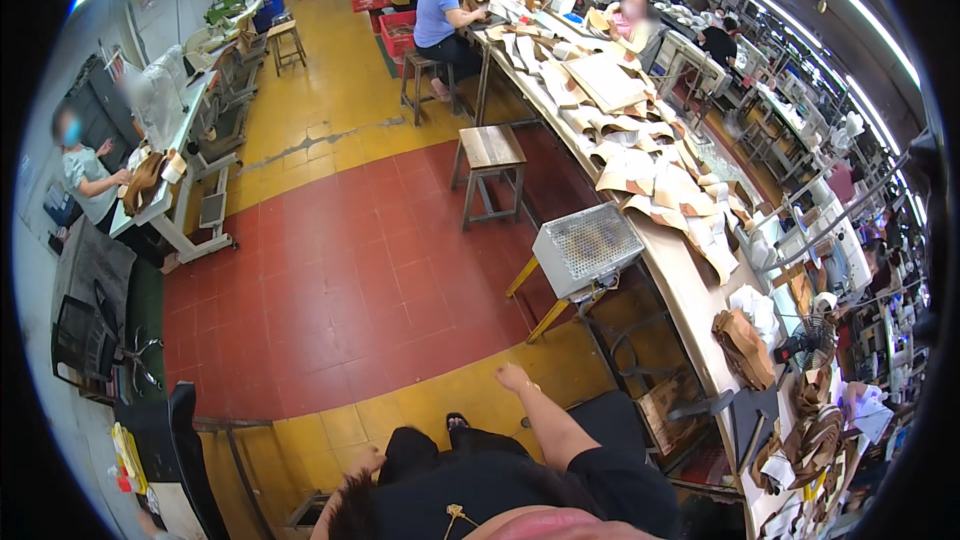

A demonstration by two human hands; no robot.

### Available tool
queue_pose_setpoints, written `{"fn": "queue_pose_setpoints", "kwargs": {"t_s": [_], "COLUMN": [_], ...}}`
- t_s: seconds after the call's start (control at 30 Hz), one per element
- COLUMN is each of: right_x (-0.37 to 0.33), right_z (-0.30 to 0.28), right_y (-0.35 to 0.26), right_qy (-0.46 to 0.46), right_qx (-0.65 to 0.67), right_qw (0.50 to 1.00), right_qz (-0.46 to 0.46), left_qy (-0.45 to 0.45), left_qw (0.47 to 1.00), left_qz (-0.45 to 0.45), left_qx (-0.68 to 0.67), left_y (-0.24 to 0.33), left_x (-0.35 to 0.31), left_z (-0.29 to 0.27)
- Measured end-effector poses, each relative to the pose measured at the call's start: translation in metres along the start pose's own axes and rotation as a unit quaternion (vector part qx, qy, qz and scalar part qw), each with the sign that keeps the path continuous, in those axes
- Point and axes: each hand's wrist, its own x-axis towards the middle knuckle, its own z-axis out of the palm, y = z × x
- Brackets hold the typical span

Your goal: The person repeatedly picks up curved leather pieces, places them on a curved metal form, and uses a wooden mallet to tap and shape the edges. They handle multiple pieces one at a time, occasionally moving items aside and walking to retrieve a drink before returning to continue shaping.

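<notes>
My right hand [514, 377] reaches forward over the yellow floor strip, its fingers curled in, with nothing visible in them. It touches nothing and is nearest to the metal box with a perforated top [590, 250], which stands on yellow legs beside the long table. My left hand [368, 461] hangs low beside my dark-clothed leg, partly behind hair and my body; its fingers are too small to make out. No object shows in it. One sandalled foot [457, 421] is on the floor below me.
A long table [690, 310] runs along my right, heaped with brown and cream cut pieces [650, 160]. A wooden stool [491, 148] stands ahead on red floor [330, 260]. Seated people [447, 15] work farther off; a masked person [85, 170] stands at a left bench. A black office chair [85, 335] is at left.
</notes>
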Motion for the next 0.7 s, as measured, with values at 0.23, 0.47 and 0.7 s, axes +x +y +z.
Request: {"fn": "queue_pose_setpoints", "kwargs": {"t_s": [0.23, 0.47, 0.7], "right_x": [0.088, 0.101, 0.179], "right_z": [-0.053, 0.017, -0.007], "right_y": [-0.112, -0.144, -0.207], "right_qy": [0.050, -0.226, -0.079], "right_qx": [0.076, -0.081, 0.036], "right_qw": [0.996, 0.962, 0.986], "right_qz": [-0.023, 0.132, 0.145], "left_qy": [0.001, -0.076, -0.083], "left_qw": [0.998, 0.980, 0.952], "left_qz": [0.066, 0.155, 0.080], "left_qx": [0.021, 0.095, 0.284], "left_y": [0.048, 0.066, 0.027], "left_x": [0.128, 0.212, 0.306], "left_z": [-0.104, -0.231, -0.384]}}
